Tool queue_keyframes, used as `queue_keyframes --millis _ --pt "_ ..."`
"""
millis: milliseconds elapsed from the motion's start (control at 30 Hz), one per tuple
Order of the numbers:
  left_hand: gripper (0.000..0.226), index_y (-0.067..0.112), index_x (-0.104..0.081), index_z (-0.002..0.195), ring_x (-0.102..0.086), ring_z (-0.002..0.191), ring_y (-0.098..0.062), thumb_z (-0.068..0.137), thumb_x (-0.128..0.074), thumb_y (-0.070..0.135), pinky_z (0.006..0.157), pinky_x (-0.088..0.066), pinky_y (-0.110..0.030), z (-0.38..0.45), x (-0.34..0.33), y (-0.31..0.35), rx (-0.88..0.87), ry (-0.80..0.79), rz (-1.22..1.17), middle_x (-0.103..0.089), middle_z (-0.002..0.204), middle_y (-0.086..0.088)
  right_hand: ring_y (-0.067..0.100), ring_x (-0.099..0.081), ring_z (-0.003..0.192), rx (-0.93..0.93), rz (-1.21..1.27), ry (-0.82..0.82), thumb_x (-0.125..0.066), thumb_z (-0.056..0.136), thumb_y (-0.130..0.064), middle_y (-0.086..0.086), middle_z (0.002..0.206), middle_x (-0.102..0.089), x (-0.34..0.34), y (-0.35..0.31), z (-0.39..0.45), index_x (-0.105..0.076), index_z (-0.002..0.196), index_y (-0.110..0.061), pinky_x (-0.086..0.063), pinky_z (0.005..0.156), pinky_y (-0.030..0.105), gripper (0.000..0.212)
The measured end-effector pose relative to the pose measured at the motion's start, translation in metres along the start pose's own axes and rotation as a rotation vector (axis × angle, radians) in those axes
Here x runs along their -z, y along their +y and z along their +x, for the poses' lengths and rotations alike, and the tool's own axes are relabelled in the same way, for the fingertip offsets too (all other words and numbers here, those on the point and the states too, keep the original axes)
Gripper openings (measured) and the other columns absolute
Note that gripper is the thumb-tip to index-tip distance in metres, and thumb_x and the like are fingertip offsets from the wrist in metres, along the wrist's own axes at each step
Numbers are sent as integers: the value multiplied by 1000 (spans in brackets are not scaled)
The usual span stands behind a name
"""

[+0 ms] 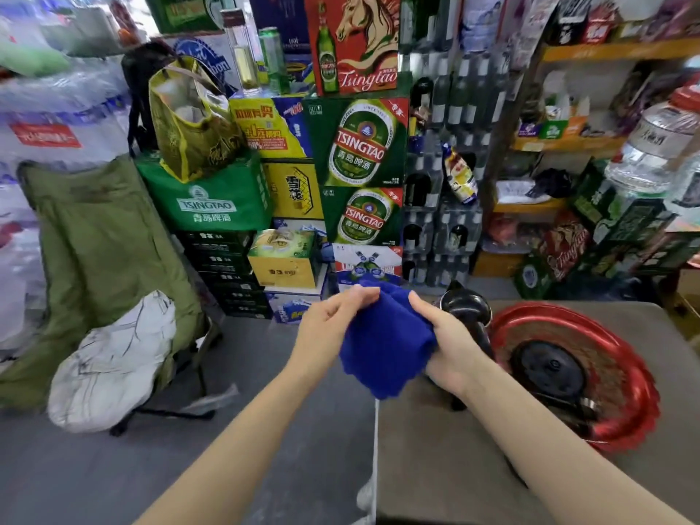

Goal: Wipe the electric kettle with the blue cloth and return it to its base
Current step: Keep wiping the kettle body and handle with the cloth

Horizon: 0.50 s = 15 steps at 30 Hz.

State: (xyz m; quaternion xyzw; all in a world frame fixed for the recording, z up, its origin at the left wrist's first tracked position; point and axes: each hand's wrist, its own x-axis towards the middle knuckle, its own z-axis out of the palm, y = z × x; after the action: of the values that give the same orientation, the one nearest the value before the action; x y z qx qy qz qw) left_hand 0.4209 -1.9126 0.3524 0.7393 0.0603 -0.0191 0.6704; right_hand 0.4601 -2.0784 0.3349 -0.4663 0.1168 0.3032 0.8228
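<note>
Both my hands hold the blue cloth (382, 339) in the air above the table's left edge. My left hand (333, 320) pinches its upper left side, and my right hand (447, 342) grips its right side. Just behind my right hand stands the dark electric kettle (467, 310), with its spout pointing up and left; my hand and the cloth hide its lower part. The round black kettle base (549, 369) lies in a red tray (621, 377) to the right of the kettle.
The grey table (435, 467) fills the lower right. A white cord (375, 449) hangs along its left edge. A folding chair with a green coat (102, 259) and a white bag (113, 358) stands at left. Stacked beer cartons (356, 145) and shelves (568, 142) fill the back.
</note>
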Motion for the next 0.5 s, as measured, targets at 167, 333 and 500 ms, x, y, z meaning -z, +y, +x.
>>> queue_keyframes --millis 167,333,500 --pt "73 22 -64 133 -69 115 -18 70 -83 53 101 -51 -39 -7 -43 -54 270 119 -638 -71 127 -5 16 -66 108 71 -36 63 -49 100 -33 11 126 -68 -31 52 13 -62 124 -5 -51 92 28 40" --pt "39 6 -68 125 -75 98 -31 101 -52 31 91 -53 -47 7 -39 -88 503 217 -981 -76 112 -18 -5 -63 107 108 -273 52 -50 101 -34 -8 127 -67 -16 61 13 -63 128 -24 -50 90 16 32" --pt "46 8 -62 133 -61 120 -39 99 -54 38 99 -49 -52 27 -33 -121 617 259 -1112 -67 131 -20 5 -61 106 602 -754 663 -67 92 -20 -10 120 -64 68 84 -9 -54 133 -35 -51 96 34 46"
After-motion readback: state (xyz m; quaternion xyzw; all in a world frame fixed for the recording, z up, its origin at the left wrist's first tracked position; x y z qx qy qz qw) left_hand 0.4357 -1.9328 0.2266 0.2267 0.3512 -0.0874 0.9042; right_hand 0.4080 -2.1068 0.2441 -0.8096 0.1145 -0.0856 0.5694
